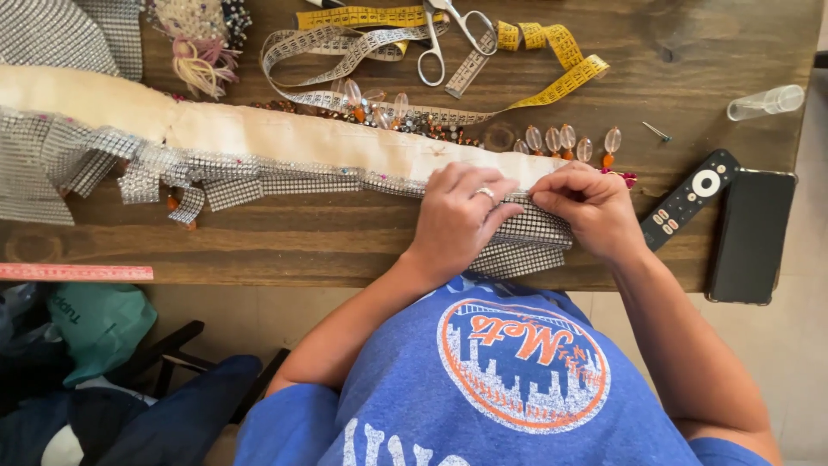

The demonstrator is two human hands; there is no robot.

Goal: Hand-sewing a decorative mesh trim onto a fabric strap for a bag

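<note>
Both hands pinch the silver mesh trim against the cream fabric strip at the table's near edge, left hand and right hand fingers closed on it; risk: loose grip lets the trim creep off the seam line.

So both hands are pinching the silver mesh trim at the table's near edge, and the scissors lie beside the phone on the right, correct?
Not quite. The head view shows the scissors at the table's far edge, on the measuring tape; a remote lies beside the phone.

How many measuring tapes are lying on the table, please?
2: a yellow tape at the top centre, and a grey-white tape looped beside it, both under the scissors. Parts overlap, so another could be hidden.
</note>
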